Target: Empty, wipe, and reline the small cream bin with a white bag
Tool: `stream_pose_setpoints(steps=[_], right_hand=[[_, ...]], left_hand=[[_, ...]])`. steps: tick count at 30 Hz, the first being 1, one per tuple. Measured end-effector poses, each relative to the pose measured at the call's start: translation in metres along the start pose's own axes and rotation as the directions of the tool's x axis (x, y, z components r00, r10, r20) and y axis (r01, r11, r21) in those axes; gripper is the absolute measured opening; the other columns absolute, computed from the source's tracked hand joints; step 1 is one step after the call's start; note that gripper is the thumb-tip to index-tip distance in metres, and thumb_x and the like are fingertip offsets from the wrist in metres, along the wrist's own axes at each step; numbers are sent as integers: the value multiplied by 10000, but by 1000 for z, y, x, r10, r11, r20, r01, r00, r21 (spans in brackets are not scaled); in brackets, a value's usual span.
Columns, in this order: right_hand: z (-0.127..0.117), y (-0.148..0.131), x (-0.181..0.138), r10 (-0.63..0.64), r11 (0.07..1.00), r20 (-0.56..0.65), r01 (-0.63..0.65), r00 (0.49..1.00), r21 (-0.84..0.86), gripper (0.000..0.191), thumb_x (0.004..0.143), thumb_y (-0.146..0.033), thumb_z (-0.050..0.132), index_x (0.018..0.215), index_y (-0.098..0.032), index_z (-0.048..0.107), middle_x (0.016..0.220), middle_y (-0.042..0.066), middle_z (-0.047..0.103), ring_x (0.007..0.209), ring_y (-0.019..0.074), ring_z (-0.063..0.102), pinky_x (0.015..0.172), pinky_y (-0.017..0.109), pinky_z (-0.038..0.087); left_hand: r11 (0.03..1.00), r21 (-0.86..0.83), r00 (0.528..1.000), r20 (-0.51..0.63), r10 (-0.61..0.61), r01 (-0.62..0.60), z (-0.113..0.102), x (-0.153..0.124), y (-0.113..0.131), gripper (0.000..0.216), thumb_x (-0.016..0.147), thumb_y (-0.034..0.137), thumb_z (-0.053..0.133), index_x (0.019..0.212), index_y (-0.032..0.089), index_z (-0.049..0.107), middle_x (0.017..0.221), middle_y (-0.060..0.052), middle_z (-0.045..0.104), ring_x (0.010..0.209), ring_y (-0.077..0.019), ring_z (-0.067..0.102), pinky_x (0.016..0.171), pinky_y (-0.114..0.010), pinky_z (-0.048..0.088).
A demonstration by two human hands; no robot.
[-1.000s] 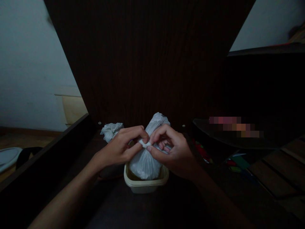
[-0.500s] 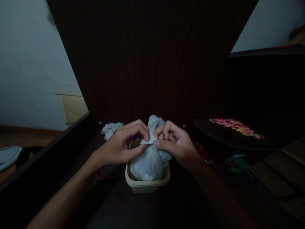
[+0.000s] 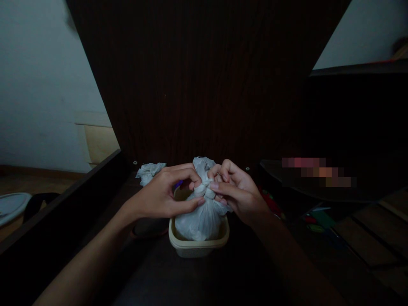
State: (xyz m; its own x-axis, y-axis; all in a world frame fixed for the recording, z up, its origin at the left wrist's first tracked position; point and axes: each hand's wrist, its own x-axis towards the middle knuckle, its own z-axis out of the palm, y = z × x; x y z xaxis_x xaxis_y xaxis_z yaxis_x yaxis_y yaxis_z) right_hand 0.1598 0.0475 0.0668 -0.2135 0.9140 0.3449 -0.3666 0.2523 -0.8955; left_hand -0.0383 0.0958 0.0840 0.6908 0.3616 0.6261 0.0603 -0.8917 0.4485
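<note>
A white plastic bag (image 3: 200, 222), bulging at the bottom and knotted at its neck, sits in a small cream-coloured tub (image 3: 199, 244). My left hand (image 3: 170, 189) grips the left side of the knot, thumb low and index finger above. From the right, my right hand (image 3: 237, 189) pinches the knot between thumb and fingers. The bag's loose top sticks up behind the fingers. What is inside the bag cannot be made out.
Another crumpled white plastic bag (image 3: 149, 172) lies left of the tub. A dark wooden panel (image 3: 207, 85) rises behind. To the right stands a dark shelf (image 3: 287, 182) with a blurred-out patch on it, and a green item (image 3: 323, 217) lies below.
The knot at the bag's neck looks thicker and rounder. My left thumb has shifted right onto it, and the bag's top has sunk a little.
</note>
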Motion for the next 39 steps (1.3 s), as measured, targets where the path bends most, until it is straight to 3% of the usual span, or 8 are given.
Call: stream_pose_setpoints(steps=[7,11,16,26,32,39], right_hand=[[-3,2,1,-31,998,-15,30,999,-59,269,792,-206,754,784,-221,486,796,-50,537,497,54,418,446,218,301],[-1,-4,-3,-110,942,-8,102,994,-319,122,811,-201,724,831,-205,604,754,-39,541,574,79,438,505,231,338],[1,-12,-8,-70,819,-3,56,998,-570,96,812,-231,728,844,-195,645,729,-33,532,628,104,431,542,246,352],[-4,-12,-5,-148,865,41,150,988,-478,99,855,-141,665,840,-210,596,744,-47,543,632,92,466,556,239,349],[-12,-8,-1,-128,921,43,135,991,-366,127,879,-175,696,857,-207,575,776,-43,544,609,79,443,558,238,355],[-13,-6,1,-115,915,55,127,992,-383,169,896,-252,707,857,-209,548,760,-49,511,610,82,447,561,239,380]], left_hand=[[996,67,996,-70,63,-58,1,-2,-4,69,895,144,698,883,164,633,921,-33,702,822,-137,670,737,-228,514],[992,114,996,-65,59,-52,4,-5,-6,24,926,150,651,909,163,640,877,-22,712,758,-130,671,684,-221,501],[963,251,994,-5,106,-101,5,-9,-2,22,965,165,621,956,153,637,854,-14,699,701,-115,650,635,-211,473],[934,322,985,-32,172,-152,7,-11,-1,19,982,157,610,991,146,623,894,-38,716,752,-134,686,686,-228,523],[953,245,979,-49,197,-180,7,-9,-3,51,981,113,601,998,148,635,918,-57,725,803,-152,702,714,-246,546],[966,151,975,-33,219,-211,4,-8,-7,116,970,61,573,969,153,644,937,-70,716,861,-161,694,742,-258,553]])
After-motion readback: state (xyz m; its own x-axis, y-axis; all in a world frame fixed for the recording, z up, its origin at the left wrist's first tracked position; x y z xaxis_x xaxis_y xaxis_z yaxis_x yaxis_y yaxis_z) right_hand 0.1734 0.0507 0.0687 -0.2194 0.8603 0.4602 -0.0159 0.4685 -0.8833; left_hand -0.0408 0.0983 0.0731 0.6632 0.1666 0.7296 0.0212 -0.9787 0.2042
